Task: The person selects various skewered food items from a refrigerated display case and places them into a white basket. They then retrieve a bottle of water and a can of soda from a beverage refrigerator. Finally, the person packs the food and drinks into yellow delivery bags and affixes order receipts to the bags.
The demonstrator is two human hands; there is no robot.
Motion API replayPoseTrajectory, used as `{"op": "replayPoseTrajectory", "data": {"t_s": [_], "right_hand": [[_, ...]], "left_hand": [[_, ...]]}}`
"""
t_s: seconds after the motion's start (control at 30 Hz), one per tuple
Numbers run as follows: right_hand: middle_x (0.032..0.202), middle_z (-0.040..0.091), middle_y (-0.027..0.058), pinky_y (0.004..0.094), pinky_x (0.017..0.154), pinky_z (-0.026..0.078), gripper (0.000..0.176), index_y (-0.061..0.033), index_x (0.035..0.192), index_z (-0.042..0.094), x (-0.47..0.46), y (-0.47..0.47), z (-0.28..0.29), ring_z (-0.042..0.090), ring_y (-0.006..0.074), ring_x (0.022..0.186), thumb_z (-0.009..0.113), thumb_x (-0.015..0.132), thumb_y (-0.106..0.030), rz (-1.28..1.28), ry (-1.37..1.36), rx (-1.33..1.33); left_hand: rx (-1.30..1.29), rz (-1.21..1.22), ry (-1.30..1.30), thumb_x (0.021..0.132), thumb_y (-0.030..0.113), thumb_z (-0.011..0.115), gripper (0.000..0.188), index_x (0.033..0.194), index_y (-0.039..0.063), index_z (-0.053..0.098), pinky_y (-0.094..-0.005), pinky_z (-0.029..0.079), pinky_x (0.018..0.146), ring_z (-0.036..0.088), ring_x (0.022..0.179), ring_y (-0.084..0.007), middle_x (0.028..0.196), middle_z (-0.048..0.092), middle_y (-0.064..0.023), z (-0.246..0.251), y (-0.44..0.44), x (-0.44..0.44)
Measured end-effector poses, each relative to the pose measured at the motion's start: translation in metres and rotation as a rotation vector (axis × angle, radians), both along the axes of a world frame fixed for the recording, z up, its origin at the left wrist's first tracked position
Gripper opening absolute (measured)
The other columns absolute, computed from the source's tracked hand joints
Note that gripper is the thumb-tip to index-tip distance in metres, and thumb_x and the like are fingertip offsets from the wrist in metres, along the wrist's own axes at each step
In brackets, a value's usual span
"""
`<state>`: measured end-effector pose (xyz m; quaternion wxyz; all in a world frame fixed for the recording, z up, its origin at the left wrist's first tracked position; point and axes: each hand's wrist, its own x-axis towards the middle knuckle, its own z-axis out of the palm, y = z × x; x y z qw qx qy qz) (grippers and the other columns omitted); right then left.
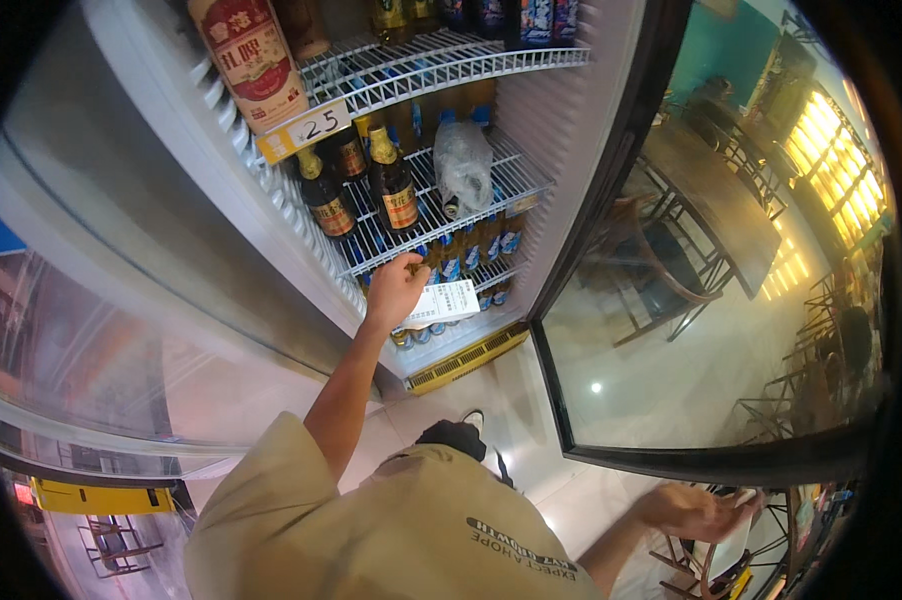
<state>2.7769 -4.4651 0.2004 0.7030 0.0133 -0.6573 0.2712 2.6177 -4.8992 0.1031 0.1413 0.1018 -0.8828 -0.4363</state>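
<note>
My left hand is at the open front of an upright drinks fridge, its fingers closed on a printed paper slip. Just above it on a white wire shelf stand dark glass beer bottles with gold foil necks, one at the front, another to its left. A clear plastic bag lies to their right. Smaller bottles with blue labels fill the shelf below. My right hand, blurred, is low at the right near the bottom edge of the glass door; whether it holds anything is unclear.
The fridge's glass door stands open on the right, with a wooden table and chairs seen through it. A large printed beer container and a price tag are on the upper shelf. A yellow vent grille runs along the fridge base.
</note>
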Motion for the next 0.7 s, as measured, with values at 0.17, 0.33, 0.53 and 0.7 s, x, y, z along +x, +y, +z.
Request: {"op": "replayPoseTrajectory", "data": {"t_s": [0.17, 0.33, 0.53, 0.7], "right_hand": [[0.110, 0.066, 0.0184, 0.0364, 0.090, 0.050, 0.029, -0.0019, 0.111, 0.063, -0.132, -0.157, -0.026, 0.065, 0.0299, 0.105, 0.071, 0.084, -0.006, 0.824, -0.594, 0.068], [0.110, 0.065, 0.0228, 0.0433, 0.087, 0.051, 0.061, 0.0060, 0.128, 0.053, -0.294, -0.275, -0.068, 0.063, 0.0365, 0.100, 0.077, 0.081, -0.025, 0.747, -0.825, 0.016], [0.115, 0.056, 0.0293, 0.0466, 0.090, 0.049, 0.103, 0.0120, 0.149, 0.024, -0.350, -0.340, -0.091, 0.056, 0.0424, 0.103, 0.078, 0.076, -0.037, 0.304, -1.173, 0.501], [0.108, 0.061, 0.0310, 0.0446, 0.076, 0.057, 0.094, 0.0136, 0.146, 0.023, -0.372, -0.326, -0.090, 0.066, 0.0416, 0.092, 0.075, 0.077, -0.024, 0.490, -1.241, 0.309]], "left_hand": [[0.099, -0.028, -0.025, 0.089, 0.025, 0.070, 0.028, 0.106, 0.002, 0.070, -0.0352, 0.051, 0.059, 0.068, 0.063, -0.0237, 0.072, 0.070, -0.0155, -0.017, -0.004, 0.014], [0.094, 0.013, -0.062, 0.089, 0.024, 0.071, 0.025, 0.103, 0.003, 0.071, -0.0356, 0.047, 0.054, 0.060, 0.053, -0.0211, 0.064, 0.065, -0.0129, -0.025, 0.009, 0.056], [0.132, 0.164, -0.136, 0.088, 0.022, 0.071, 0.023, 0.102, 0.003, 0.071, -0.0344, 0.048, 0.056, 0.062, 0.056, -0.0203, 0.065, 0.065, -0.0122, -0.054, 0.000, 0.104], [0.211, 0.293, -0.126, 0.089, 0.021, 0.071, 0.021, 0.101, 0.003, 0.072, -0.0325, 0.048, 0.057, 0.062, 0.059, -0.0172, 0.069, 0.067, -0.0117, -0.071, -0.005, 0.127]]}}
